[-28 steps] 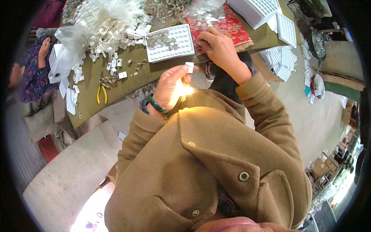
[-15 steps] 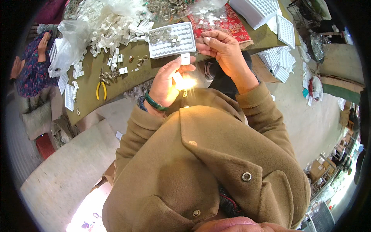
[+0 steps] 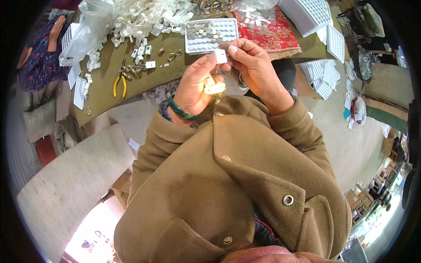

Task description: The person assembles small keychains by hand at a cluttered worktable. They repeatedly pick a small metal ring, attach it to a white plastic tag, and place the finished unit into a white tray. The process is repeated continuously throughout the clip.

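My left hand (image 3: 196, 79), with a dark green bangle at its wrist, is closed around a small white plastic case (image 3: 220, 56). Below the case, against the same fingers, a warm light (image 3: 215, 89) glows brightly and hides its own outline. My right hand (image 3: 253, 65) is closed in a pinch, thumb against forefinger, right beside the case's edge. Whatever those fingertips hold is too small to make out. Just beyond both hands, a white dimpled tray (image 3: 193, 47) carries many small silvery discs resembling button cells.
Yellow-handled pliers (image 3: 119, 83) lie on the table (image 3: 151, 83) at the left. Behind them are heaped white plastic cases (image 3: 147, 19) and a clear plastic bag (image 3: 98, 30). Red patterned cloth (image 3: 272, 33) and stacked white trays (image 3: 307, 15) sit far right. Another person's hand (image 3: 57, 28) shows at far left.
My right hand has come left and down, bringing its pinched fingertips to the white case. My left hand still holds the case. The whole view has shifted slightly.
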Available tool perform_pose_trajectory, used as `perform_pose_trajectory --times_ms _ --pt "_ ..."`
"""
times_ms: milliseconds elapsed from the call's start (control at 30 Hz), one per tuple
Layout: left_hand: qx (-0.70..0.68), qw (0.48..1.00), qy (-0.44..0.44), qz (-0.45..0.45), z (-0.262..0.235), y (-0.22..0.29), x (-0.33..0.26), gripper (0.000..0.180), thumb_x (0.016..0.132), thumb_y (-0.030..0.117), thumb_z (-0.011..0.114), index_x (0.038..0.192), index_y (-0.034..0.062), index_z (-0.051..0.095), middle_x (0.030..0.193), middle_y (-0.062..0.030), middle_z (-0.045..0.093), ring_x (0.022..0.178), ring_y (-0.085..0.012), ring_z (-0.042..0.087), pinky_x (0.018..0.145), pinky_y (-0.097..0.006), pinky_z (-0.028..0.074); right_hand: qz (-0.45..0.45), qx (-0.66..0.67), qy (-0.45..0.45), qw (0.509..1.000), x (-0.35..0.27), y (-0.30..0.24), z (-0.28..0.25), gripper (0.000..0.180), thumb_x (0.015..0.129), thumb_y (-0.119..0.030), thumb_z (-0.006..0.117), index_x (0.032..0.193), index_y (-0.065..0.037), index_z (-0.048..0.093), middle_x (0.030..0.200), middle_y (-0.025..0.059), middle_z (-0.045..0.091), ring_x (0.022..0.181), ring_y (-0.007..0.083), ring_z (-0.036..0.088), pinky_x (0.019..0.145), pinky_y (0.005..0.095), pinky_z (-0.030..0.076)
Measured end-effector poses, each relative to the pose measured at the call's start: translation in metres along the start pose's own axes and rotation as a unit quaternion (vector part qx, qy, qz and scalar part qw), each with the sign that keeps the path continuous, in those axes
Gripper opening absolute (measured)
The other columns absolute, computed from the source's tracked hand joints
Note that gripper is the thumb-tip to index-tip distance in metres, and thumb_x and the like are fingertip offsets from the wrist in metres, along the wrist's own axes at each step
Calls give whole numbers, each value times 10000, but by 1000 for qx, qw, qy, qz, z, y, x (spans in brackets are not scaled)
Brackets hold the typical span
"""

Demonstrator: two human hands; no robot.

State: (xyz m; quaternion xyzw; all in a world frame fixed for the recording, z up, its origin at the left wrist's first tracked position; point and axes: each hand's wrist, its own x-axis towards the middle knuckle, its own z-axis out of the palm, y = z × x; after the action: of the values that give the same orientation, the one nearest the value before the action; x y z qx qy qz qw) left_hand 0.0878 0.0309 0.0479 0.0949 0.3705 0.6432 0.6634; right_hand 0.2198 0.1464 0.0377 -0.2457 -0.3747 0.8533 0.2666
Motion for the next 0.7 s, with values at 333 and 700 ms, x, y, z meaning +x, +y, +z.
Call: perform_pose_trajectory --times_ms 333,700 --pt "-45 998 20 36 -10 -4 -1 216 955 278 630 1053 85 630 881 -16 617 663 -44 512 565 -182 434 -196 -271 -20 942 2 17 12 85 925 -33 602 994 10 629 911 25 656 839 71 584 757 229 487" --pt "-67 997 43 -1 -33 4 -12 150 967 225 603 1004 80 604 818 5 602 571 2 471 510 -147 391 -153 -409 -71 897 7 10 18 96 908 -58 620 993 -17 639 840 64 659 744 80 582 667 259 487"
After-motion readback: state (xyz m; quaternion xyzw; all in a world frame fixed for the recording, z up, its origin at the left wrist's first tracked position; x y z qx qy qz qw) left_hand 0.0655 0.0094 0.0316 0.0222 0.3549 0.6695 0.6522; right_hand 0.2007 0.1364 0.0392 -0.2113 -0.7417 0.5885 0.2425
